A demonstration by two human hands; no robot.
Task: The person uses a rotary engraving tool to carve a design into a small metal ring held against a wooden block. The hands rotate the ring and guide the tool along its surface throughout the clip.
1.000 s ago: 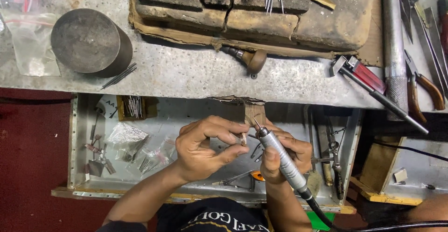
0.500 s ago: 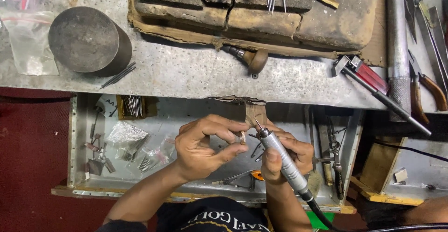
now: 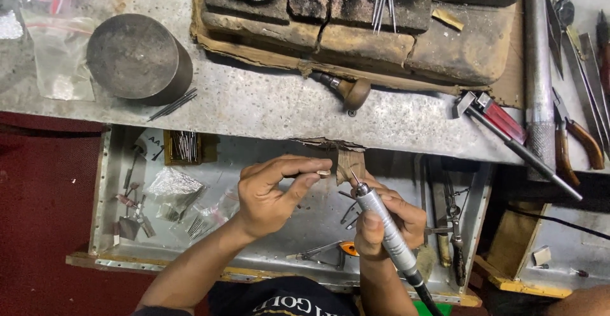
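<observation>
**Hidden, cut off or too small to read**

The small pale piece [image 3: 324, 174] pinched in the left hand [image 3: 270, 195] is too tiny to identify. The silver rotary handpiece [image 3: 381, 227] in the right hand [image 3: 384, 221] has its black cord cut off by the bottom edge. The clear plastic bag [image 3: 57, 62] on the grey metal worktop [image 3: 267, 106] runs off the top, its contents blurred.

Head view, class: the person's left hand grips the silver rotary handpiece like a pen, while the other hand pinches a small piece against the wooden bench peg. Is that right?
Not quite. The head view shows the right hand gripping the rotary handpiece; the left hand pinches the small piece by the bench peg.
</observation>
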